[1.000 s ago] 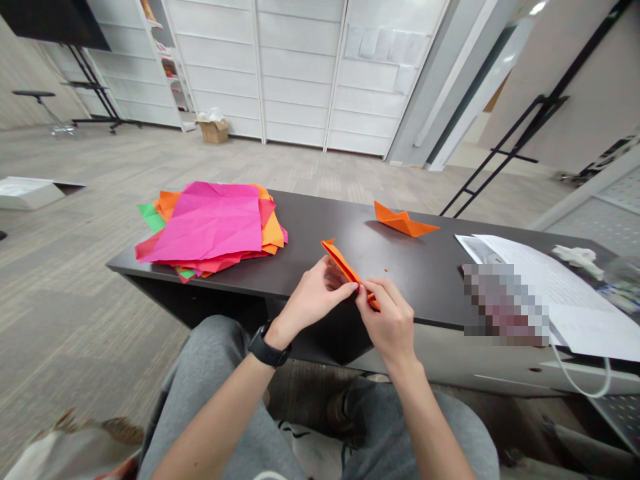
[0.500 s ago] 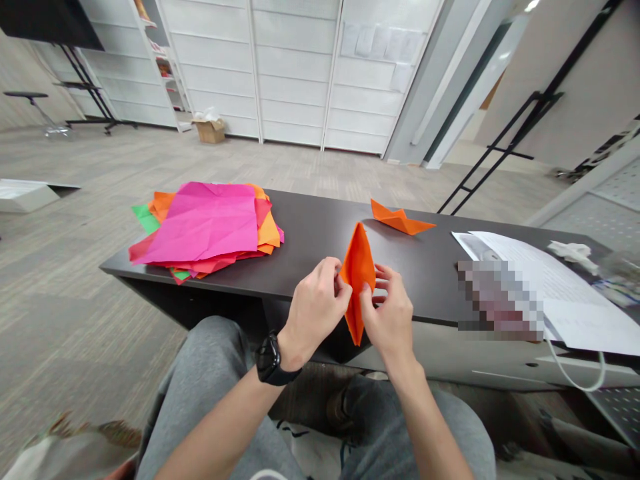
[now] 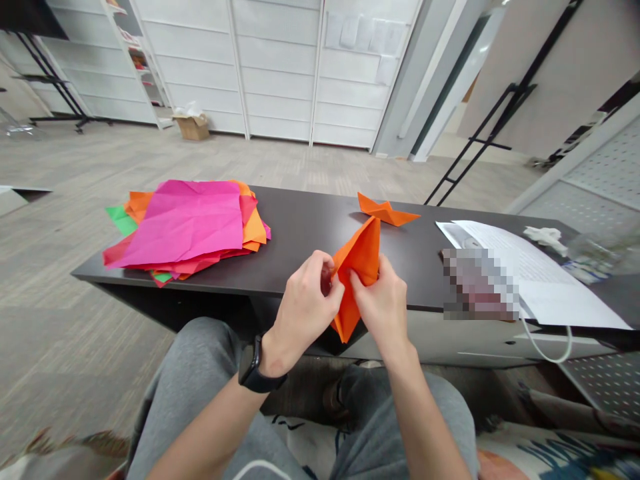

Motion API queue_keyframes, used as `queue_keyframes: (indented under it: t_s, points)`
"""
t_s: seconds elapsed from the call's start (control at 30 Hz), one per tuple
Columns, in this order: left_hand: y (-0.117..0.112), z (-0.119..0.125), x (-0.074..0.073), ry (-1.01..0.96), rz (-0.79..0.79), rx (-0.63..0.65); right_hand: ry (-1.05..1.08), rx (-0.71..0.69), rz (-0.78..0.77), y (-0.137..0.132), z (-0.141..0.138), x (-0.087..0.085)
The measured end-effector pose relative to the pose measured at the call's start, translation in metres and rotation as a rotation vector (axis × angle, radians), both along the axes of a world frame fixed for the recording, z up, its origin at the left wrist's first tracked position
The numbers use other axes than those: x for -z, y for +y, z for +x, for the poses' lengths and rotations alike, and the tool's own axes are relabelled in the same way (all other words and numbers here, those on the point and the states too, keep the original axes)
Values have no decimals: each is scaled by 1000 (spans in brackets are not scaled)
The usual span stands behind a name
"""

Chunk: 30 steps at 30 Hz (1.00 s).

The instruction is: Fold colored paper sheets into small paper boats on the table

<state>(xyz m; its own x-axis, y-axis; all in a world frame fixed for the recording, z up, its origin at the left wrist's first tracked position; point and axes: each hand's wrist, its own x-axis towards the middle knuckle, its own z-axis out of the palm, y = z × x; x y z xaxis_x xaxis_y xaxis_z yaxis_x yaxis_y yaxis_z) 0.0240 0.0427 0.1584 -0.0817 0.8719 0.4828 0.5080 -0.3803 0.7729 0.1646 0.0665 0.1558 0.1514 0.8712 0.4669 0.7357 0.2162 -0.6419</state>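
Between my two hands is a folded piece of orange paper (image 3: 361,257), held upright over the table's front edge and spread partly apart at its middle. My left hand (image 3: 309,297) pinches its left side, fingers curled. My right hand (image 3: 383,300) grips the right side, the thumb pressed into the fold and the other fingers behind the paper. Just beyond, an orange paper boat (image 3: 387,211) lies on the dark table (image 3: 300,220). To the left is a stack of coloured paper sheets (image 3: 187,217), pink on top with orange, red and green edges sticking out.
On the table's right side lie printed white sheets (image 3: 540,273), a blurred-out object (image 3: 480,283), and a crumpled tissue (image 3: 546,238). A white cable (image 3: 555,359) hangs off the front edge. Farther back, a cardboard box (image 3: 193,127) stands on the floor by white cabinets.
The folded orange paper has been spread wider and tilted, with its top leaning right. My right thumb has moved deeper into the fold. The whole view has shifted slightly.
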Motion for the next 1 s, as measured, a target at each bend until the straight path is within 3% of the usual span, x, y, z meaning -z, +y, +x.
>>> queue_keyframes:
  t_s: [0.13,0.27,0.53,0.63,0.8,1.0]
  points:
    - [5,-13,-4,-35,-34,-68,-10,11,11,8,3,-1]
    - [10,-24,-3,-2,-87,-39,0,7,-5,13,7,3]
    - [33,-44,15,140,-38,8,-79,-260,-9,29,23,24]
    - [42,-57,22,186,-43,92,-85,-377,1,36,35,32]
    - [52,-73,33,387,63,398,-246,-578,61,38,45,43]
    - [48,-81,34,672,31,418,-389,-630,43,34,48,45]
